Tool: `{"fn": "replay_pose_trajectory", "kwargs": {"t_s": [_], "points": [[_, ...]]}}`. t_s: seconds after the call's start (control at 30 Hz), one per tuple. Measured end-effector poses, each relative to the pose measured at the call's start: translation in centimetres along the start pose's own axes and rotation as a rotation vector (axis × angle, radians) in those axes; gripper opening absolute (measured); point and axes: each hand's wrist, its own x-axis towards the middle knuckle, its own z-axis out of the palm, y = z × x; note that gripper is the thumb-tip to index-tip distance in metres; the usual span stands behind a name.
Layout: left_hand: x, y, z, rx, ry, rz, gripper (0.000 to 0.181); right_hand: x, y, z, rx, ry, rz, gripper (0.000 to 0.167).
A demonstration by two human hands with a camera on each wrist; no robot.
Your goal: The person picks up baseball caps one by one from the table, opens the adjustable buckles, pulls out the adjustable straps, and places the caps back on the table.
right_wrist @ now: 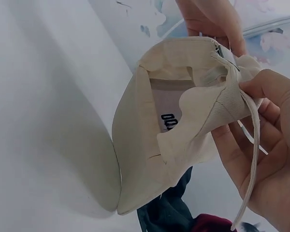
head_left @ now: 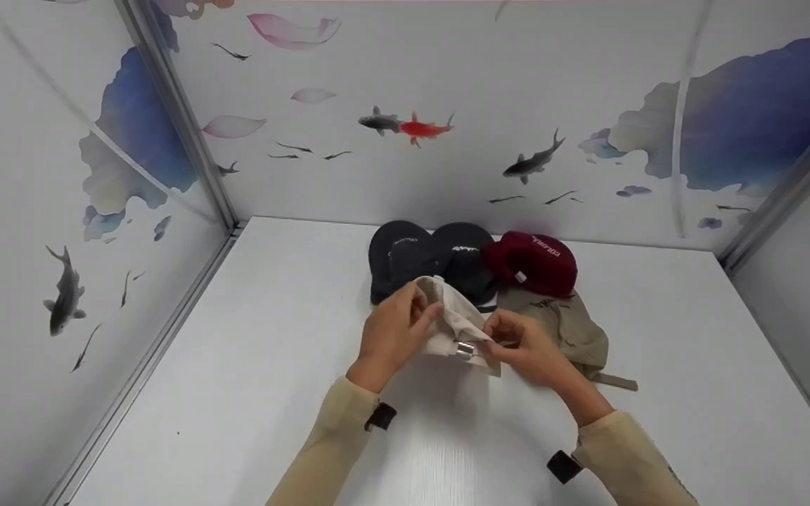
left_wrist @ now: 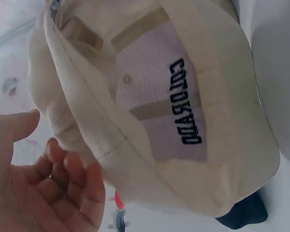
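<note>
A cream cap [head_left: 447, 316] is held up in the air between both hands, its inside and a "COLORADO" label showing in the left wrist view. My left hand [head_left: 394, 334] is at the cap's left edge, fingers curled round the crumpled cloth; in the left wrist view the thumb and fingertips of the left hand [left_wrist: 53, 179] meet its side. The right hand [head_left: 531, 348] pinches the strap end beside the metal buckle [head_left: 465, 350]. In the right wrist view, a loose strap [right_wrist: 253, 159] hangs from the right hand [right_wrist: 270, 140].
Two dark caps [head_left: 405, 253] [head_left: 465, 256] lie at the back of the white table [head_left: 250, 337]. To their right a dark red cap [head_left: 538, 263] rests on a khaki cap [head_left: 584, 337], whose strap sticks out to the right. Printed panels [head_left: 447, 70] enclose the table.
</note>
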Motion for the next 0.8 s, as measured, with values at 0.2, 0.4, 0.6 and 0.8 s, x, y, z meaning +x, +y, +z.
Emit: {"fn": "replay_pose_trajectory", "kwargs": {"t_s": [0.2,0.4,0.6,0.8], "points": [[-1.9,0.8,0.6,-0.053,-0.081,0.081,0.027,0.1,-0.1,0.0,0.052,0.029,0.007,0.008],[-2.8,1.4,1.6,0.045,-0.029,0.15,0.037,0.2,-0.1,-0.1,0.098,0.055,0.001,0.007],[-3.3,2.2,2.5,0.213,0.04,0.126,0.043,0.1,-0.2,0.2,0.133,0.098,-0.002,0.011],[-3.7,3.2,3.0,0.356,0.097,0.114,0.045,-0.3,-0.5,0.5,0.15,0.158,0.03,0.016]]}}
